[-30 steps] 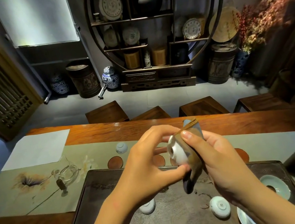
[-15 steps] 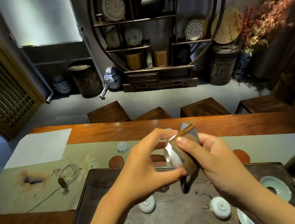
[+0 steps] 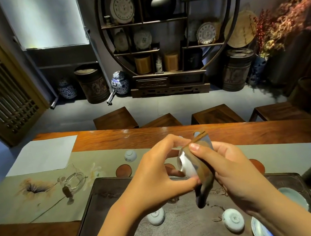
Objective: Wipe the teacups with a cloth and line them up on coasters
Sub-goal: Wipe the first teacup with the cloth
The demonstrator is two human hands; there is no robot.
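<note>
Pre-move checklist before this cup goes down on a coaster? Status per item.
1. Teacup held securely: ok. Left hand pinches it by its edges, right hand presses the cloth round it.
2. Wiping finished: cannot tell. The cloth covers most of the cup.
3. Free coaster available: ok. It lies bare on the mat, just beyond the tray.
4. Row started: ok. One placed cup already sits upside down behind that coaster; whether a coaster lies under it cannot be told.
5. Cups left to do: ok. Two inverted cups and wait on the tray.
</note>
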